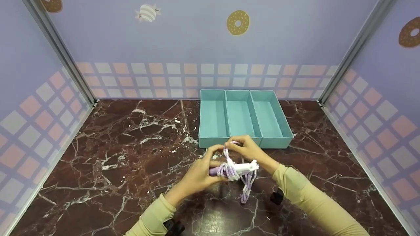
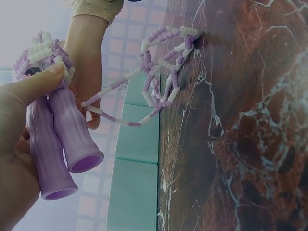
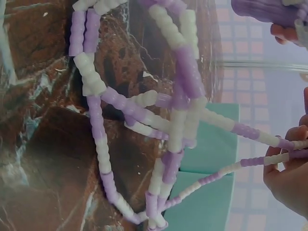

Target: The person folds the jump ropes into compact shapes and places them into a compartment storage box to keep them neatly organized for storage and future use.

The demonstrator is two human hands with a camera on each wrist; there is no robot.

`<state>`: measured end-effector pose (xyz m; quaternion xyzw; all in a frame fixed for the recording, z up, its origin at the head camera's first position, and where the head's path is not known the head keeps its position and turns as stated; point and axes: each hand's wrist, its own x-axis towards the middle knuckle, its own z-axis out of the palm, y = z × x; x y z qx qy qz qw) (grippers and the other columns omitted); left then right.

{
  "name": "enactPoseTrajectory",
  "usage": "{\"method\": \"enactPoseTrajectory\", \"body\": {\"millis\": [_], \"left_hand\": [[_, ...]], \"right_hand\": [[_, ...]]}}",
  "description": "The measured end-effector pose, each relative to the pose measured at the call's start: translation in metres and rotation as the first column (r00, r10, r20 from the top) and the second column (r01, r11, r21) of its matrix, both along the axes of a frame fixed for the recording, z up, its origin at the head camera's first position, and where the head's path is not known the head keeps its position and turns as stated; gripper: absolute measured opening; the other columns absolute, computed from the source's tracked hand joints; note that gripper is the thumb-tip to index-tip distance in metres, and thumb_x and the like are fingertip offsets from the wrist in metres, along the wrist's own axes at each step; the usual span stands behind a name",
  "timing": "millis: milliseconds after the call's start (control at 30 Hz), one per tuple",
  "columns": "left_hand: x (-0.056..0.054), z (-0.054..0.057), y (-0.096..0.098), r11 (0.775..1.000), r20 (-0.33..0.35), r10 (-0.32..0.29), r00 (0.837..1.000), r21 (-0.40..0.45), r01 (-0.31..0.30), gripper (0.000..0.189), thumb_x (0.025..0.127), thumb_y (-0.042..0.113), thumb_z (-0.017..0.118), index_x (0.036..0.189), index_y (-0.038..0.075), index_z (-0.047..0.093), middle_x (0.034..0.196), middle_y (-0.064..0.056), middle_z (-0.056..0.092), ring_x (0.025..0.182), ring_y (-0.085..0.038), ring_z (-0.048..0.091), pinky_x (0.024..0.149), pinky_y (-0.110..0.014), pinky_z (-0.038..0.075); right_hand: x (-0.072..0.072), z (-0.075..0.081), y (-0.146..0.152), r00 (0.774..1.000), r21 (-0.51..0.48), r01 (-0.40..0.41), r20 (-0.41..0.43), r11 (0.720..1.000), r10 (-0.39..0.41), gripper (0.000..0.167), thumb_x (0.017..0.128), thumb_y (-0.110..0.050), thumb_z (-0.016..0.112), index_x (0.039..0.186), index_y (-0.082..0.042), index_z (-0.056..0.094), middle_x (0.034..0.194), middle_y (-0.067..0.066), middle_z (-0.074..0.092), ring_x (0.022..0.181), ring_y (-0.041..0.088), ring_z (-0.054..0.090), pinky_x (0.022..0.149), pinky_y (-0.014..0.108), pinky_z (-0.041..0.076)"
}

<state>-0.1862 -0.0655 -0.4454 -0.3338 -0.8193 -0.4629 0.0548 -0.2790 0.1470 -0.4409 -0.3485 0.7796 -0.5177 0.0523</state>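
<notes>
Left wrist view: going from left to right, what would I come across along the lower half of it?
Left hand → two purple handles → teal tray → dark marbled tabletop.

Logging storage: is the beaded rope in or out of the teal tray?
Out: the left hand grips the rope by its handles; the right hand pinches its beads.

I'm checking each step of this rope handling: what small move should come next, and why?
Probably the right hand should bring the strands it holds once more around the purple handles. The left hand grips both, beaded rope is already wound about them, and loose loops of it hang free, so another turn would likely take up some slack.
</notes>
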Motion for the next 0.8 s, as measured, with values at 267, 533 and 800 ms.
{"method": "enactPoseTrajectory", "body": {"millis": [267,533,800], "left_hand": [[-0.003,-0.004,0.0,1.0,-0.132,0.021,0.991,0.013,-0.02,0.083,0.075,0.018,0.082,0.147,0.021,0.042,0.124,-0.015,0.069,0.099,-0.024,0.074,0.091,-0.035,0.059],[-0.004,-0.007,-0.003,0.998,-0.125,0.033,0.992,0.054,-0.027,0.067,0.076,0.018,0.082,0.137,0.017,0.054,0.115,-0.015,0.073,0.103,-0.024,0.073,0.09,-0.032,0.059],[-0.005,-0.004,-0.004,0.991,-0.074,0.082,0.994,0.114,-0.073,0.063,0.077,0.011,0.081,0.134,0.014,0.057,0.118,-0.019,0.071,0.097,-0.026,0.074,0.084,-0.024,0.06]], "right_hand": [[0.003,-0.015,-0.006,0.991,-0.055,-0.008,0.13,0.998,0.015,0.027,0.098,-0.011,0.059,0.09,0.013,0.066,0.063,-0.01,0.05,0.053,-0.003,0.041,0.05,0.011,0.034],[0.009,-0.028,-0.014,0.991,-0.121,-0.005,0.134,0.993,0.021,0.021,0.094,0.0,0.058,0.088,0.019,0.063,0.076,-0.021,0.063,0.07,-0.005,0.054,0.065,0.01,0.045],[0.02,-0.036,-0.016,0.999,-0.091,-0.032,0.011,0.995,0.033,0.026,0.098,-0.006,0.051,0.109,0.012,0.066,0.097,0.021,0.072,0.087,-0.006,0.059,0.082,0.013,0.051]]}}
